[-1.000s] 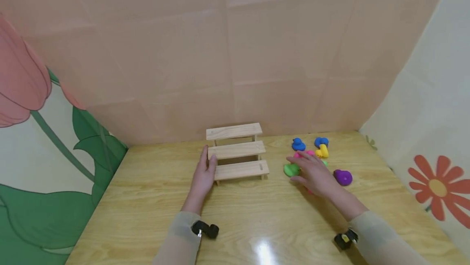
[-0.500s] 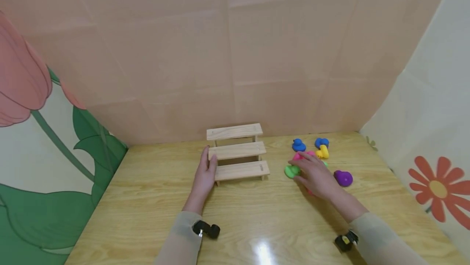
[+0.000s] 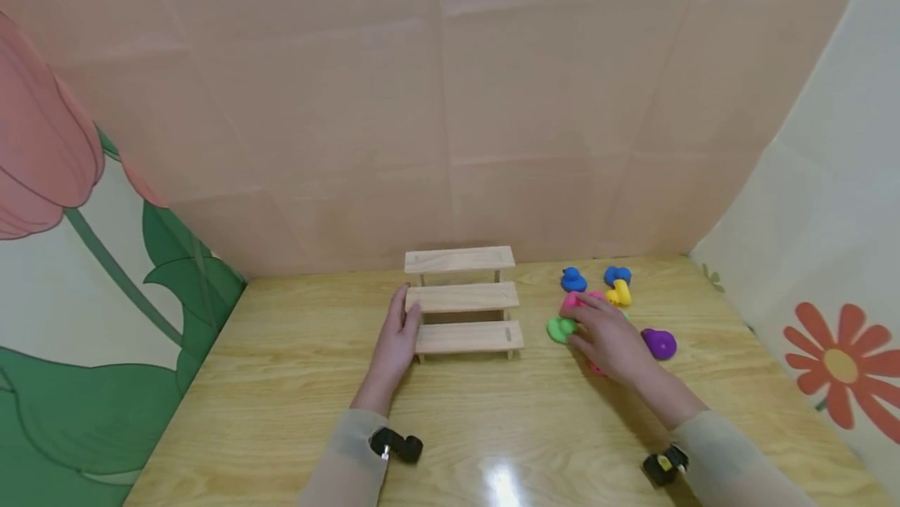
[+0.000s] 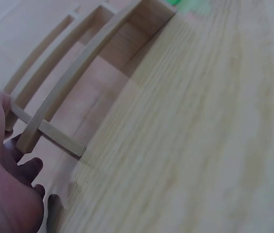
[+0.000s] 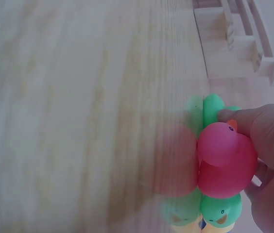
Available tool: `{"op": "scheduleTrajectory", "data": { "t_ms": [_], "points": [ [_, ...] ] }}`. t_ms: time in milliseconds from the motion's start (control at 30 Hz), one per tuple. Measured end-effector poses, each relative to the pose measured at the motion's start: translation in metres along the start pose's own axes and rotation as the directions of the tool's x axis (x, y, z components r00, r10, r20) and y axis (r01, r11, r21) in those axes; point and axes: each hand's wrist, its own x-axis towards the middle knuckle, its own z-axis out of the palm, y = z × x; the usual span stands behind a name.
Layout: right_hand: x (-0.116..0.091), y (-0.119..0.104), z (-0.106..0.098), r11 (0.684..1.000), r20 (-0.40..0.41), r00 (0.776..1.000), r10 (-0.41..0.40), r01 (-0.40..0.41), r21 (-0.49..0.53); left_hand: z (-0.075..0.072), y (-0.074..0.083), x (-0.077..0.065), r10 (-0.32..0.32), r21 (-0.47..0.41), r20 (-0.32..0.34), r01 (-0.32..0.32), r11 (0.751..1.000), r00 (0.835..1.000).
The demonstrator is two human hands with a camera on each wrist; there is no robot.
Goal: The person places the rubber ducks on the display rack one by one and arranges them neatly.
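A three-tier wooden step stand [image 3: 462, 298] stands on the table near the back wall. My left hand [image 3: 395, 343] grips its left end, with the thumb in front and fingers round the shelf edge; the left wrist view shows the stand [image 4: 64, 92] beside that hand [image 4: 10, 184]. Over a cluster of rubber ducks hovers my right hand [image 3: 608, 339], fingers loosely bent. Its thumb lies at a green duck [image 3: 561, 329], close to a pink duck [image 3: 573, 302]. Another pink duck [image 5: 227, 160] sits before the right hand [image 5: 273, 155] in the right wrist view, hiding some fingers.
Behind the right hand are two blue ducks [image 3: 573, 280] and a yellow duck [image 3: 619, 293]. A purple duck [image 3: 659, 344] lies to its right. The wooden table [image 3: 295, 382] meets a back wall [image 3: 337, 140] and printed side panels [image 3: 808, 257].
My left hand has shifted the stand slightly to the right and nearer, turning it a little. The right hand's fingers have drawn in slightly over the ducks.
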Motion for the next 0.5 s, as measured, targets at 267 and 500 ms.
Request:
{"op": "scheduleTrajectory", "data": {
  "t_ms": [267, 500],
  "points": [
    [0.001, -0.001, -0.003, 1.000, -0.019, 1.000, 0.000, 0.000, -0.001, 0.001, -0.003, -0.004, 0.017, -0.008, 0.019, -0.017, 1.000, 1.000],
    [0.002, -0.010, -0.013, 0.999, -0.071, 0.997, 0.021, -0.019, 0.037, 0.002, -0.005, -0.004, 0.017, -0.019, 0.016, -0.017, 1.000, 1.000]
  ]
}}
